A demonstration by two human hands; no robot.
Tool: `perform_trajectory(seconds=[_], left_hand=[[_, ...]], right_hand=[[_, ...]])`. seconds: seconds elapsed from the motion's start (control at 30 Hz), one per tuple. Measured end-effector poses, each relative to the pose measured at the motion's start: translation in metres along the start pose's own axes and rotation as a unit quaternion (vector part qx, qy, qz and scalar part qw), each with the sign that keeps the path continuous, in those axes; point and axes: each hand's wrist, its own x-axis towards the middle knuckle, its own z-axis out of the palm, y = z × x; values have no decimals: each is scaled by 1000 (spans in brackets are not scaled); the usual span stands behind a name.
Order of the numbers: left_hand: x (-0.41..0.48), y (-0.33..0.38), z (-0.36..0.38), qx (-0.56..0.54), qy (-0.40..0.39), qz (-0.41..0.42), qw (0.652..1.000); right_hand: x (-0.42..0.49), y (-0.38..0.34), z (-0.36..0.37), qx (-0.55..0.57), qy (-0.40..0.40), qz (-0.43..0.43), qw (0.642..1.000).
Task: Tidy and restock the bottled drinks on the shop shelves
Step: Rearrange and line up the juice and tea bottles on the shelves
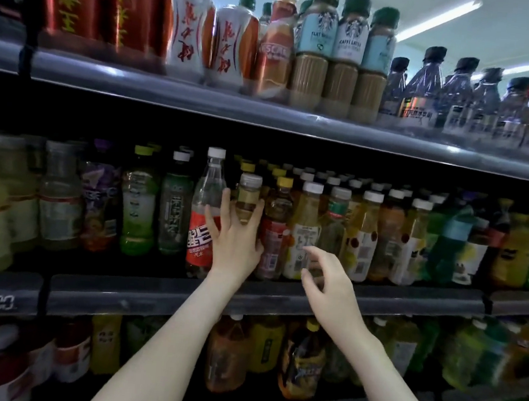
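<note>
Head view puts the job somewhere in its middle, as I judge it. The rows stand upright and closely packed, yet one bottle is in hand and the front row looks mixed, so sorting and facing-up are left to do.

The left hand point(237, 242) grips a small amber-filled plastic bottle with a pale grey cap point(249, 199). Its fingers point(225, 198) reach up either side of the body, set narrowly, with the cap clear above them. The bottle is at the front of the row, but whether its base rests on the shelf I cannot tell, because the hand hides it. The right hand point(329, 289) hovers lower, nearer and to the right, with fingers loosely curved and parted, holding nothing. It hangs just in front of a pale yellow juice bottle with a white label point(304, 245).

Just left of the held bottle stands a tall clear plastic bottle with a white cap and red label point(205, 220). Just right is a dark tea bottle with a yellow cap point(276, 220). The grey front rail of the middle shelf point(408, 301) runs beneath both hands. Above, milky coffee bottles with dark green caps point(346, 57) line the upper shelf. Below, orange and yellow bottles point(227, 357) fill the lower one — too blurred to judge their order.
</note>
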Motion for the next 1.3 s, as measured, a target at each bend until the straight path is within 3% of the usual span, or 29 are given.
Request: perform_trajectory(seconds=[0.27, 0.37, 0.6, 0.7, 0.83, 0.9, 0.97, 1.03, 1.13, 1.23, 1.3], left_hand=[[-43, 9, -1, -116, 171, 38, 978], [-48, 13, -12, -110, 190, 21, 975], [-72, 25, -67, -185, 288, 125, 931], [-99, 26, -104, -241, 243, 98, 935], [-148, 8, -150, -410, 91, -28, 907], [-172, -6, -169, -438, 15, -55, 897], [-194, -24, -188, -446, -48, -73, 891], [-215, -47, -208, -445, -97, -121, 882], [-252, -84, -239, -357, -122, -280, 883], [-294, -123, -277, -263, -167, -442, 841], [-316, -157, -306, -236, -165, -483, 827]], right_hand=[[11, 18, 5, 73, -25, -39, 996], [3, 22, 17, 115, -60, -33, 991], [-17, 0, 32, 251, -67, -99, 961], [-31, -12, 29, 289, -203, -106, 930], [-66, -30, 42, 363, -435, -49, 822], [-87, -45, 57, 396, -496, -19, 772], [-113, -67, 78, 405, -522, 12, 751], [-142, -91, 104, 399, -508, 37, 763], [-184, -138, 148, 362, -440, 86, 817], [-219, -204, 187, 284, -369, 103, 879], [-237, -247, 209, 302, -379, 81, 871]])
